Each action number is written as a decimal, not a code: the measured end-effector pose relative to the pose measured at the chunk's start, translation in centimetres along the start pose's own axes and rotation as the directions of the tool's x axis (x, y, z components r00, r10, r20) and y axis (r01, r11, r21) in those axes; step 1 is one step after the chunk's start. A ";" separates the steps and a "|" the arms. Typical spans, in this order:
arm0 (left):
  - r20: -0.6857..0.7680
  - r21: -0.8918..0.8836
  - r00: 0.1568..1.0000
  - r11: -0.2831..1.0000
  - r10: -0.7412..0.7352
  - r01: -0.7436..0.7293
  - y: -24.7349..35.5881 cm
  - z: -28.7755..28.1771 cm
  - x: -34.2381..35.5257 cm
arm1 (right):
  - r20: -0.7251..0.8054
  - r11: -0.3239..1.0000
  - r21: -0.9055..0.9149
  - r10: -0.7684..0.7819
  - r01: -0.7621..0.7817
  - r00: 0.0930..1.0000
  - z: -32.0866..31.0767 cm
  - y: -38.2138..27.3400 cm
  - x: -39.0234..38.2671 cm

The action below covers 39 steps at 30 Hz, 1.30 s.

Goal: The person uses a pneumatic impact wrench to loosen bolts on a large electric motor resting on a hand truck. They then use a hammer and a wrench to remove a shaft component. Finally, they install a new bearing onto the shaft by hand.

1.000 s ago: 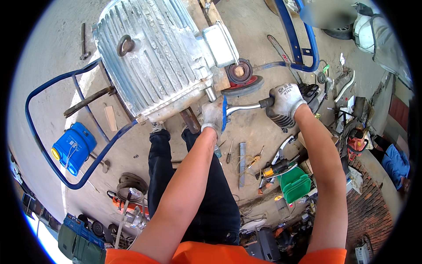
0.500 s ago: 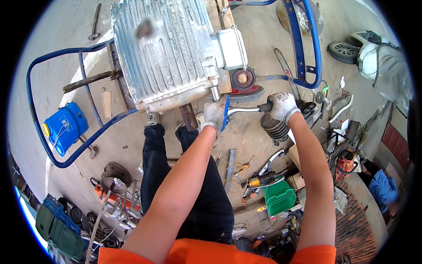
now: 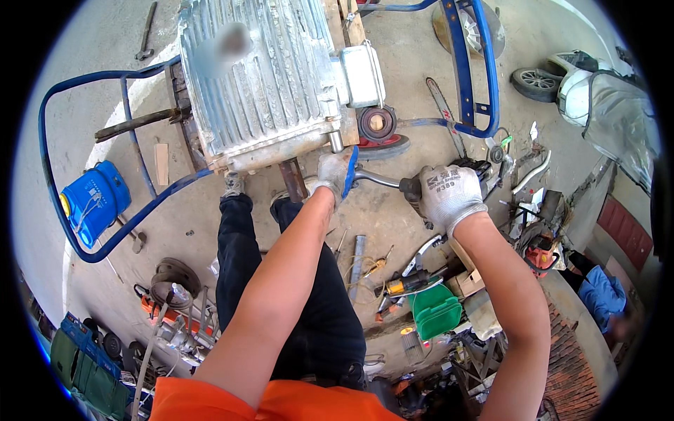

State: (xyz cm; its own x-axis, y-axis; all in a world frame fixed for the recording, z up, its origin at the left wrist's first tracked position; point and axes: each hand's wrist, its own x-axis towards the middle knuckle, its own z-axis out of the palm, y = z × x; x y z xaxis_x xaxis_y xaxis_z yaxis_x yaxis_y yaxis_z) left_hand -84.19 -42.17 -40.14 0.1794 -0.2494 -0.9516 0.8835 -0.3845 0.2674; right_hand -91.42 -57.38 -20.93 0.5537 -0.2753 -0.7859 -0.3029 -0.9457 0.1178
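A large silver electric motor (image 3: 263, 91) with a ribbed housing fills the upper middle. My left hand (image 3: 334, 173), in a white glove with a blue-edged palm, is closed around the head of a socket wrench (image 3: 377, 179) at the motor's near right corner. A metal socket (image 3: 336, 142) rises above that hand against the motor's edge; the wrench head is hidden by the glove. My right hand (image 3: 451, 196), also gloved, grips the dark handle end of the wrench, which extends to the right of the motor.
Blue tubular frames (image 3: 45, 147) flank the motor. A rusty bar (image 3: 293, 179) juts toward my legs. A blue jug (image 3: 95, 200) lies left. On the floor lie a chainsaw bar (image 3: 447, 116), a ringed pulley (image 3: 377, 123), a green container (image 3: 434, 311) and several tools.
My right hand has pulled the wrench handle toward me, while my left hand stays at the wrench head. The whole view has shifted slightly.
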 end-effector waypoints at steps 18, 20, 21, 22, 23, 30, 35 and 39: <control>-0.127 0.318 0.970 0.935 0.205 -0.156 -1.1 -0.1 2.7 | 0.000 0.998 0.058 -0.020 0.020 1.000 0.2 1.6 1.6; -0.126 0.312 0.987 0.948 0.101 -0.058 -0.8 0.0 1.6 | -0.002 0.997 0.071 -0.028 0.028 1.000 1.3 1.9 2.0; -0.125 0.309 0.987 0.949 0.099 -0.056 -0.2 0.3 1.3 | -0.003 0.997 0.081 -0.020 0.020 1.000 1.6 2.1 1.9; -0.123 0.307 0.988 0.950 0.097 -0.056 0.4 0.7 1.0 | -0.005 0.996 0.091 -0.011 0.011 1.000 1.8 2.4 1.9; -0.123 0.314 0.988 0.948 0.090 -0.047 0.4 0.3 0.5 | -0.003 0.994 0.105 0.012 -0.012 1.000 1.7 2.4 2.1; 0.151 -0.154 0.989 0.988 -0.006 0.029 -1.4 0.4 -0.5 | -0.086 0.956 -0.290 -0.064 0.036 0.994 -0.3 0.4 0.0; 0.216 -0.083 0.948 0.963 -0.233 0.255 -7.9 -3.3 -9.5 | -0.190 0.950 -0.311 -0.057 -0.005 0.980 5.8 -2.6 -4.3; 0.312 0.160 0.882 0.935 -0.353 0.318 -6.1 -14.1 -15.7 | -0.376 0.964 0.261 0.048 0.057 0.925 14.2 -12.3 -10.7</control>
State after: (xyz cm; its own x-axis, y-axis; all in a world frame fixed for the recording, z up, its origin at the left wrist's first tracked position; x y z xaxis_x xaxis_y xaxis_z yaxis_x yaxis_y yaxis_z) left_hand -86.33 -23.39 -28.92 -0.2887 -0.3610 -0.8868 0.8136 -0.5807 -0.0284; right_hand -104.62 -40.35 -22.55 0.7899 -0.3646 -0.4930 -0.4629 -0.8819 -0.0894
